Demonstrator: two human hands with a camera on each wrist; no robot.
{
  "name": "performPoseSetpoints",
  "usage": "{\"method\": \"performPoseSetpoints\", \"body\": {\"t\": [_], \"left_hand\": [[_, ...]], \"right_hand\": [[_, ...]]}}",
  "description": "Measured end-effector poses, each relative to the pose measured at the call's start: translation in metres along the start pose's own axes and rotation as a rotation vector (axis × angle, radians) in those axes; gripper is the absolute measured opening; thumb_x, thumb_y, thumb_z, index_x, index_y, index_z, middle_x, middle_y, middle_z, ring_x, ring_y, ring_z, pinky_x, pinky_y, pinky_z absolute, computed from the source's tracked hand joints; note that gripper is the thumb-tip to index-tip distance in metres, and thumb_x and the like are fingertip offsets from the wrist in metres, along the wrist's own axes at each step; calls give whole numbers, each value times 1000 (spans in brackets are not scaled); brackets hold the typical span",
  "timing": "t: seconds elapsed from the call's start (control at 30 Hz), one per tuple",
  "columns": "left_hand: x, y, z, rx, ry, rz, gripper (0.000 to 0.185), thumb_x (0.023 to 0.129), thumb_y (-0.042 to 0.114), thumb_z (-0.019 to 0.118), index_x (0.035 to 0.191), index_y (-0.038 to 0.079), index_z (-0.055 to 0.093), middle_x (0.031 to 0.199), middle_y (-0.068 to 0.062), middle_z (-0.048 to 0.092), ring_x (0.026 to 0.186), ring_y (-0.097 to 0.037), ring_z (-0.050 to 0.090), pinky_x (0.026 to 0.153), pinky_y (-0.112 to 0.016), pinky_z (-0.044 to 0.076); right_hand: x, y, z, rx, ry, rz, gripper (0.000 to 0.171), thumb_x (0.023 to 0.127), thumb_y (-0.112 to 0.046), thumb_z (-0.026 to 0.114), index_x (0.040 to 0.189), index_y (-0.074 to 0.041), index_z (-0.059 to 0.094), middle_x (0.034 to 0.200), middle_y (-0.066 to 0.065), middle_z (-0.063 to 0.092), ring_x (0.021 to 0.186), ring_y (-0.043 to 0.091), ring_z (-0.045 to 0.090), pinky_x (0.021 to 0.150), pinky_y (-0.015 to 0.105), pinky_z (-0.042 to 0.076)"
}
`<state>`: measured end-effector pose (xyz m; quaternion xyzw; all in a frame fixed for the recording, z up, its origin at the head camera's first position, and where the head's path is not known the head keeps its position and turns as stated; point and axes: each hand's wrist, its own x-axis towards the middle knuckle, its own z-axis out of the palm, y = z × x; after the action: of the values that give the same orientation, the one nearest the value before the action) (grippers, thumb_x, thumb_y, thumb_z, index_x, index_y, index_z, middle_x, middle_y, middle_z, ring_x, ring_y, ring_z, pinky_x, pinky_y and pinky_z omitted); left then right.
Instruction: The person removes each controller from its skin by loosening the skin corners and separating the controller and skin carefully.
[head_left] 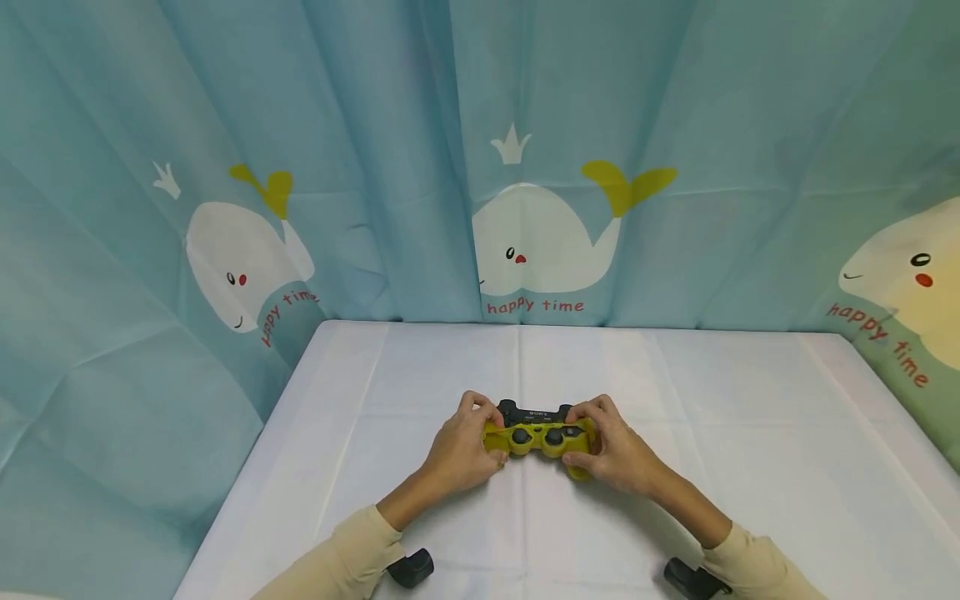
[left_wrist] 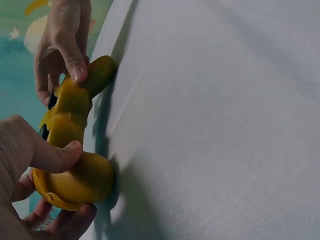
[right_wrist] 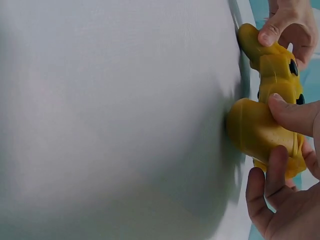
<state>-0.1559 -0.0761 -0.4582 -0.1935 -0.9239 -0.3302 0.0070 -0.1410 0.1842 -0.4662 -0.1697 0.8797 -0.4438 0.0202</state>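
Note:
A black game controller [head_left: 536,416] sits in the middle of the table, partly inside a yellow silicone cover [head_left: 497,442]. Its back edge and shoulder buttons show bare past the cover, and two black thumbsticks poke through. My left hand [head_left: 467,446] grips the left end, thumb on the near side of the cover and fingers at the far side. At the right end my right hand [head_left: 618,448] pinches the cover the same way. The left wrist view shows the left thumb pressing the rounded yellow grip [left_wrist: 92,177]. In the right wrist view, two right fingertips touch the cover [right_wrist: 255,127] from below.
A white cloth [head_left: 420,375] spreads over the table. Blue curtains [head_left: 390,167] printed with whales hang behind it and along its sides. Black devices [head_left: 411,568] are strapped under both wrists, below beige sleeves [head_left: 348,542].

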Motion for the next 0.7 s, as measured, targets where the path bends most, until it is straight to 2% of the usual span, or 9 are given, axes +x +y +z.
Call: {"method": "performPoseSetpoints", "body": {"t": [0.17,0.27,0.33,0.43,0.53,0.63,0.7], "left_hand": [[-2,1,-1,36,24,46,32,69,10,89,82,19,61,118,-2,45,82,-21,58,65,-34,48],[-2,1,-1,18,45,67,32,69,9,90,79,19,62,118,-1,45,84,-22,59,67,-35,48],[-2,-3,1,-22,54,76,30,72,9,91,83,19,64,118,-1,47,88,-22,60,70,-35,49],[-2,-14,4,-168,34,73,33,79,7,88,103,11,67,123,-2,50,101,-23,61,78,-33,53],[-4,-27,4,-385,-32,45,58,83,4,84,134,2,55,133,-8,51,118,-27,57,86,-32,54],[-5,-38,-1,-549,-123,24,73,81,2,85,144,3,47,139,-13,50,123,-30,55,92,-35,53],[-4,-45,-4,-573,-176,23,75,79,5,88,142,8,49,139,-11,52,121,-28,56,94,-37,52]], "right_hand": [[-2,-3,3,-48,26,-32,44,78,-4,88,105,-19,57,112,3,41,90,23,53,68,31,45],[-3,-2,4,-87,49,-59,45,77,-6,89,105,-21,56,112,1,40,85,19,52,63,30,44],[-3,2,4,-92,59,-71,46,78,-8,89,108,-20,55,111,1,41,77,15,51,59,28,43],[-5,9,4,9,67,-66,52,80,-7,88,117,-13,52,114,5,46,65,12,48,54,26,43],[-6,18,4,161,62,-34,62,81,-6,87,128,-4,47,117,12,50,60,11,48,52,25,44],[-7,22,6,184,57,-5,66,82,-10,87,134,-4,47,106,12,52,63,12,48,53,25,43],[-8,24,6,171,58,31,64,82,-13,87,132,-5,48,91,9,55,63,13,49,53,25,43]]}}
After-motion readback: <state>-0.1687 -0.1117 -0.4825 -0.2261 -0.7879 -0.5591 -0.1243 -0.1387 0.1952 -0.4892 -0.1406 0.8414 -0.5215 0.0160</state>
